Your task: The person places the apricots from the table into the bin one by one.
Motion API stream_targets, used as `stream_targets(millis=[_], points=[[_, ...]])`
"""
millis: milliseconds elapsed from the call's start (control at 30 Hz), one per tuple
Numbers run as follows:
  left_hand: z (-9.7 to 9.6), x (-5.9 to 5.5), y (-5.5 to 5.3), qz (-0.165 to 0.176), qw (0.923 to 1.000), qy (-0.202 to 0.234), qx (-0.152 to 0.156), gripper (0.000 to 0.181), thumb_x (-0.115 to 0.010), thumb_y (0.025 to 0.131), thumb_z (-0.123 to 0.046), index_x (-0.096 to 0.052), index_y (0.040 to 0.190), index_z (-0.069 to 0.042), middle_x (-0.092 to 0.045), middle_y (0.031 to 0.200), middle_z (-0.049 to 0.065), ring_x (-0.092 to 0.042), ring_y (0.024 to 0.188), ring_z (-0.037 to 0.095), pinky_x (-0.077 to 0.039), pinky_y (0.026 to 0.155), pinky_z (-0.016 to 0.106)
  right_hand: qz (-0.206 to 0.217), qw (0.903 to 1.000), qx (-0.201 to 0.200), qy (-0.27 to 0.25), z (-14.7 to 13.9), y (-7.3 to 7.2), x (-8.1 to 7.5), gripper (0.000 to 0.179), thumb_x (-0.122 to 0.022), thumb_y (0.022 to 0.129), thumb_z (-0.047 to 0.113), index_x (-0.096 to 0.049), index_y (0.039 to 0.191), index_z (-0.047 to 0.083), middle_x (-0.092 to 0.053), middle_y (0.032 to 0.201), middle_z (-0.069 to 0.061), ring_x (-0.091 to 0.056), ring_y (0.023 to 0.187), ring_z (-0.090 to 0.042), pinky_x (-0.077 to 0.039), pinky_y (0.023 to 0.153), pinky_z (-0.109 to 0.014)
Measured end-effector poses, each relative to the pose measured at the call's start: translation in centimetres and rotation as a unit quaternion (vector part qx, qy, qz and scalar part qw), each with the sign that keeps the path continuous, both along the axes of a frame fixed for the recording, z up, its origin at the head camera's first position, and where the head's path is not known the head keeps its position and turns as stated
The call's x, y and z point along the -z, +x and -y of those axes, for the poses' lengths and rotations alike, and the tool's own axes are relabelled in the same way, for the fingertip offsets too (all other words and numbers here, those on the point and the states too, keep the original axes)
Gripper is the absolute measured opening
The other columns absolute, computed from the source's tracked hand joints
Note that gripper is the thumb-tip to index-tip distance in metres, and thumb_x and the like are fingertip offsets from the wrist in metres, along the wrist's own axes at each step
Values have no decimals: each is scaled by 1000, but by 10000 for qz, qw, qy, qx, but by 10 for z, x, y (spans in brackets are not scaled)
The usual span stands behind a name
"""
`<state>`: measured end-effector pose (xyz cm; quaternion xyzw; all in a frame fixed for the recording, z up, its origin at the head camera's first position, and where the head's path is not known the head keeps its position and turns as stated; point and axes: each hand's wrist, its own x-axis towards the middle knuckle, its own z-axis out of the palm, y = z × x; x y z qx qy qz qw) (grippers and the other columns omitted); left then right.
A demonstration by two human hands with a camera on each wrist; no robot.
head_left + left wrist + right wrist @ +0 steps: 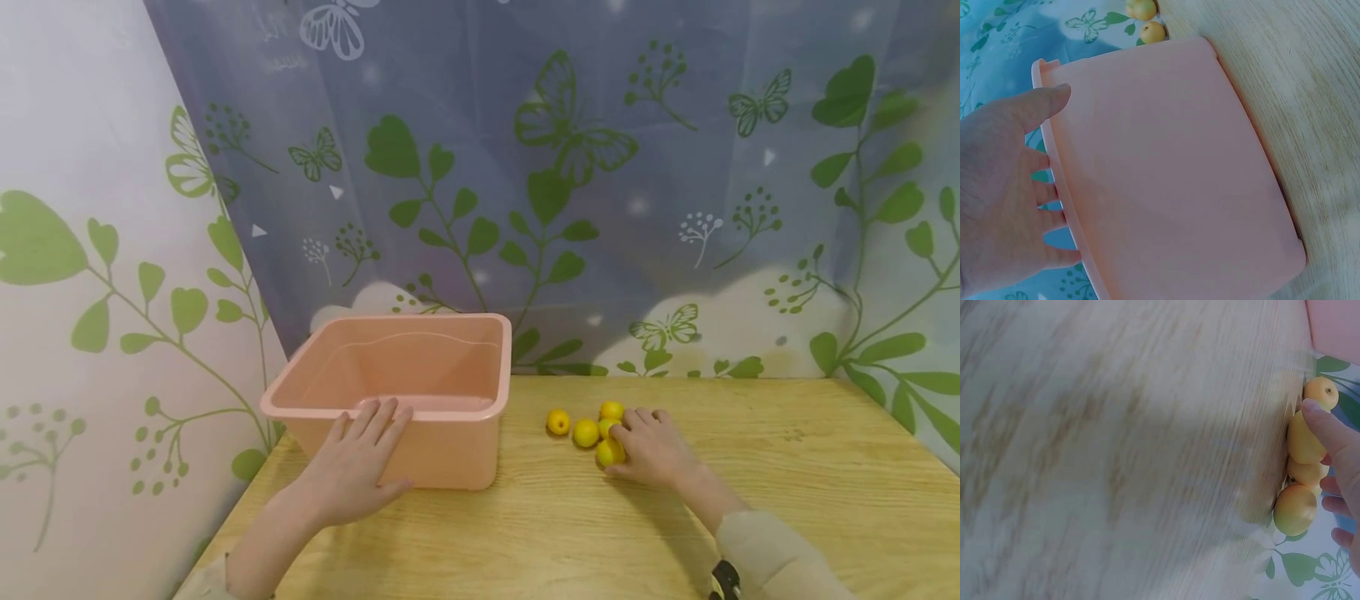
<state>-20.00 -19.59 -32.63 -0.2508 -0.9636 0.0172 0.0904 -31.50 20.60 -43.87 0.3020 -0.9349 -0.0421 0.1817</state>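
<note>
A pink plastic bin (pixel 457 450) stands on the left of the wooden table. My left hand (pixel 356 467) holds its near rim, fingers over the edge and thumb against the outer wall; in the left wrist view the thumb (pixel 1054 100) lies on the wall. Several small, round to oval yellow fruits lie in a loose group right of the bin. My right hand (pixel 652 448) is at the nearest yellow fruit (pixel 610 452), thumb on its near side and fingers curled beyond it. The right wrist view shows the thumb overlapping this yellow fruit (pixel 1305 439), the fingers partly hidden behind the group.
Another yellow fruit (pixel 558 422) lies at the group's left end, between bin and hand. Behind the table (pixel 795 500) hangs a blue cloth (pixel 465 100) printed with butterflies and leaves. A pale printed cloth (pixel 90 358) covers the left side.
</note>
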Motion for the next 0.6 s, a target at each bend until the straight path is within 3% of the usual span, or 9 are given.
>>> stream_targets(millis=[600], points=[[0, 0, 1, -75, 10000, 11, 16, 80, -57, 88, -45, -24, 145, 0, -23, 148, 24, -19, 134, 43, -18, 104, 63, 35, 10000, -56, 33, 2, 1, 0, 44, -74, 69, 51, -59, 86, 13, -41, 80, -1, -46, 79, -25, -38, 72, -46]])
